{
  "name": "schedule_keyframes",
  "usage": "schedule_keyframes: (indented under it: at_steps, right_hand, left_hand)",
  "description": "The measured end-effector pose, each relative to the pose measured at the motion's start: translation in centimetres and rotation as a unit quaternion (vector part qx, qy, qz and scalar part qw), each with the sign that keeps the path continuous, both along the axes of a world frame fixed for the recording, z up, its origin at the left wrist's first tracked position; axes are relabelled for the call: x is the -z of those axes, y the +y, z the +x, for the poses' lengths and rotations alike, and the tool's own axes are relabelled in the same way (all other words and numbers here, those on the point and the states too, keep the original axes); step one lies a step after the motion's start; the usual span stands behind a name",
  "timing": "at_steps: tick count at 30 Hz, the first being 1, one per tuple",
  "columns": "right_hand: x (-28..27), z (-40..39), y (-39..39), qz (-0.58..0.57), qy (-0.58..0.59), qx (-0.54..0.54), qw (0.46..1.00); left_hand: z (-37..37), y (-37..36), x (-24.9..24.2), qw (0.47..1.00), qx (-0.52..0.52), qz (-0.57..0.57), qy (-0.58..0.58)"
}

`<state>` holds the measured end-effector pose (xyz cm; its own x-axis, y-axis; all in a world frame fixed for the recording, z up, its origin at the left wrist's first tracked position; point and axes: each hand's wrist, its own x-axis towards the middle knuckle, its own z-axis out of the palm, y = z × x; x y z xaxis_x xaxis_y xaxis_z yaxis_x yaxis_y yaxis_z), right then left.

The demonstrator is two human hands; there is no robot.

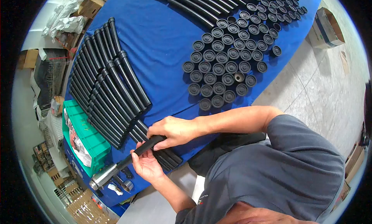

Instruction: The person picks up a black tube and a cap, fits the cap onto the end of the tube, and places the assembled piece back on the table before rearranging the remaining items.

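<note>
A short black tube (144, 147) runs slantwise between my two hands. My right hand (174, 131) is closed round its upper end. Near its middle, the fingers of my left hand (147, 164) support the tube from below. The tube's lower end lines up with a silver metal cylinder (104, 176) at the table's edge. Beneath my hands, more black tubes (169, 159) lie side by side. A metal ring (127, 185) and a small white item (115, 189) rest beside the cylinder.
Overlapping rows of black tubes (112, 88) lie on the blue cloth (162, 65), with further tubes (197, 7) at the top. Many round black caps (219, 69) stand to the right. A green crate (91, 142) holds plastic-wrapped items. A cardboard box (327, 28) stands on the floor.
</note>
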<state>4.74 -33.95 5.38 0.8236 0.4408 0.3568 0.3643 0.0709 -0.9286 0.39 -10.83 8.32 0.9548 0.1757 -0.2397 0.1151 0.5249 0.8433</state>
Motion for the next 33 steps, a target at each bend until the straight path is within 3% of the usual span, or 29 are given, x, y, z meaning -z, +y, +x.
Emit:
schedule_keyframes:
  at_steps: [1, 7, 13, 16, 19, 22, 23, 25, 28, 31, 33]
  right_hand:
    - [-0.2, 0.1, -0.3, -0.001, 0.055, -0.031, 0.998]
    - [0.8, -0.3, 0.9, 0.026, -0.068, 0.093, 0.993]
    - [-0.5, 0.3, -0.4, -0.025, 0.098, -0.048, 0.994]
    - [0.7, -0.2, 0.7, 0.023, -0.066, 0.065, 0.995]
    - [-1.2, 0.3, -0.9, -0.027, 0.103, -0.060, 0.993]
    - [0.7, 0.4, 0.1, 0.010, 0.031, -0.006, 0.999]
    - [0.9, 0.3, 0.4, 0.019, -0.045, 0.053, 0.997]
    - [0.9, 0.4, 0.8, 0.068, -0.052, 0.075, 0.994]
    - [-0.8, 0.6, -0.4, -0.007, 0.105, -0.029, 0.994]
    - [-0.9, 0.8, -0.2, 0.040, 0.220, -0.080, 0.971]
    - [-0.9, 0.6, -0.4, 0.037, 0.207, -0.076, 0.975]
  left_hand:
    - [0.0, 0.0, 0.1, 1.000, 0.000, 0.003, 0.000]
    - [0.0, -0.6, -0.2, 1.000, -0.007, 0.006, 0.001]
    - [-0.1, -0.3, -0.2, 1.000, -0.007, -0.001, 0.001]
    - [-0.1, 0.0, -0.2, 1.000, 0.011, -0.025, 0.003]
    - [-0.2, 0.4, 0.2, 0.999, 0.019, -0.031, -0.001]
    - [-0.3, 0.2, 0.1, 0.999, 0.022, -0.048, 0.000]
    - [-0.3, 0.2, -0.1, 0.999, 0.023, -0.044, -0.006]
    - [-0.1, 0.1, -0.6, 0.999, -0.003, -0.035, -0.010]
    - [0.0, 0.6, -0.5, 0.998, 0.005, -0.052, -0.021]
    - [-0.2, 0.2, -0.6, 0.998, -0.004, -0.061, -0.020]
    - [-0.3, -0.2, -0.8, 0.998, -0.018, -0.056, -0.015]
